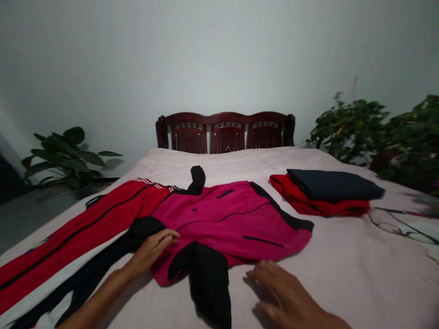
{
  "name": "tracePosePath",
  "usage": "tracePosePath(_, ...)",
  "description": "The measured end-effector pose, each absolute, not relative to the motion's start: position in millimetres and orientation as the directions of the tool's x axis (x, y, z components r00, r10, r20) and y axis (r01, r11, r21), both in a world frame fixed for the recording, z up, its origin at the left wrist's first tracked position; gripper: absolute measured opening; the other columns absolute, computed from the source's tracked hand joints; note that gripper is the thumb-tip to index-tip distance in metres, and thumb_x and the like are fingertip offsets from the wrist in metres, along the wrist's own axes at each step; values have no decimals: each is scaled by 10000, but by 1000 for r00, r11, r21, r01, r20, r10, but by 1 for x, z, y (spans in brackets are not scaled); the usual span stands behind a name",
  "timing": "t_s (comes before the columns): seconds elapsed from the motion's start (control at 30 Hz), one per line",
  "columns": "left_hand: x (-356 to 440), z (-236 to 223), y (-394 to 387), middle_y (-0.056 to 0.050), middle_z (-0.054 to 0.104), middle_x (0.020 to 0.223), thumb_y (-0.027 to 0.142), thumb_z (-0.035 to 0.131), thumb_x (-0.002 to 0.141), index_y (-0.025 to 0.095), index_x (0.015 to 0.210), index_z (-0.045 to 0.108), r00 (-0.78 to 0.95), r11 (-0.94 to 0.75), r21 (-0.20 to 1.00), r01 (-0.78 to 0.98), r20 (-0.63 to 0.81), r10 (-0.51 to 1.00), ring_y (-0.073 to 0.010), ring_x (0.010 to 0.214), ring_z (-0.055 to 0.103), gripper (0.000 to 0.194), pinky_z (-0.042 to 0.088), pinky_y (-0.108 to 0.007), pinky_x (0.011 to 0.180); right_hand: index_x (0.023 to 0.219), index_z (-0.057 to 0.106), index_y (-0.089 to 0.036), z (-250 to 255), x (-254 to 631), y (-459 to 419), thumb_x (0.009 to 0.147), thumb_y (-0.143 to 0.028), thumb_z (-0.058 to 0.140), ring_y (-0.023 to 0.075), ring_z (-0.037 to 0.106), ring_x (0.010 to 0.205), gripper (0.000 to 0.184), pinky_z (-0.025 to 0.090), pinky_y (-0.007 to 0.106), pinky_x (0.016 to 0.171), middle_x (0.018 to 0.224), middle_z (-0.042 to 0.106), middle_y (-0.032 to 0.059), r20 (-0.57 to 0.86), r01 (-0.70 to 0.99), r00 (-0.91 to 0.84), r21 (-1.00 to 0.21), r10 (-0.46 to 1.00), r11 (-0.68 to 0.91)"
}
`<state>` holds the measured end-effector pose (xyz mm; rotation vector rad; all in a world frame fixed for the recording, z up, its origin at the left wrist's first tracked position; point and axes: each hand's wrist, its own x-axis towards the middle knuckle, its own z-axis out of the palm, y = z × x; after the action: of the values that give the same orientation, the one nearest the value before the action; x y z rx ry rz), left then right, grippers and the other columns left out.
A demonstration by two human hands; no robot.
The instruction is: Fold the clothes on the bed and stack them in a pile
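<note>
A magenta jacket with black trim [222, 219] lies spread on the pale pink bedsheet [343, 278]. One black sleeve [209, 283] hangs toward me, and a black cuff [197, 179] sticks up at the far side. My left hand [152, 250] rests flat on the jacket's near edge, by a black panel, gripping nothing. My right hand [279, 290] lies on the sheet just below the jacket's hem, fingers apart and empty. Long red track trousers with white and black stripes [78, 242] stretch away to the left, under my left forearm.
A folded navy garment [332, 185] sits on a folded red garment [308, 201] to the right. Glasses [401, 227] lie near the bed's right edge. A dark wooden headboard [226, 132] stands ahead, with leafy potted plants [350, 132] on the right and left.
</note>
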<state>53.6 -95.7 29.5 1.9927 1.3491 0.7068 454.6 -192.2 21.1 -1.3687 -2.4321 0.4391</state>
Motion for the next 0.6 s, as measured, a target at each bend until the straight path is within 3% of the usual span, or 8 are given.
tracePosePath(0.07,57,24,-117,-53,689,1204,381,565,842,245,1275,625,438,-289,774,563,17,899,-249,1113,621,457,476,-344,986,1285,593,-217,9,420,-197,680,-393,702,337,540,1182,639,443,453,968,1354,572,147,95,708,-582,-428,807,561)
tracePosePath(0.1,58,19,-126,-51,670,1251,329,653,763,258,1313,602,468,-324,752,574,23,883,-261,1149,602,556,461,-352,1012,1278,591,-203,3,405,-197,681,-390,700,338,526,1192,635,429,457,982,1372,553,155,110,685,-599,-443,793,578)
tracePosePath(0.17,61,7,-137,-61,651,1287,247,711,686,268,1324,598,482,-397,686,610,76,873,-277,1184,580,647,436,-370,1047,1130,641,-194,-5,381,-195,759,-302,599,287,556,1107,389,430,423,946,1260,611,133,163,660,-568,-495,807,565)
tracePosePath(0.27,61,-5,-141,-81,674,1248,228,596,798,238,1235,667,434,-415,653,633,144,889,-267,1152,599,442,438,-370,1037,845,625,-197,7,361,-187,813,-185,445,195,575,844,183,445,339,799,910,664,57,177,594,-423,-687,888,420)
tracePosePath(0.33,57,-3,-139,-73,688,1230,210,529,837,219,1238,667,389,-384,693,611,159,907,-257,1134,608,424,436,-362,1038,779,589,-198,28,360,-176,840,-241,436,169,560,748,170,450,299,716,798,646,25,147,387,-317,-882,937,270)
tracePosePath(0.4,50,6,-134,-63,697,1214,212,514,837,193,1248,662,365,-359,738,570,164,916,-260,1110,615,437,443,-358,1028,781,583,-196,55,367,-158,851,-320,457,164,577,732,190,472,283,684,788,657,16,90,55,-170,-993,981,101)
tracePosePath(0.5,44,20,-126,-61,720,1155,243,505,826,154,1201,690,329,-323,772,548,156,931,-275,1060,625,427,465,-363,995,775,601,-188,87,391,-120,781,-311,543,180,631,726,136,533,313,718,741,679,27,-152,-349,-50,-923,987,-160)
tracePosePath(0.6,45,25,-119,-53,740,1088,236,493,777,150,1155,712,347,-292,768,569,97,933,-290,1095,613,445,435,-388,1037,800,635,-198,95,428,-84,712,-267,618,202,677,733,113,568,333,723,728,708,38,-166,-425,10,-893,986,-146)
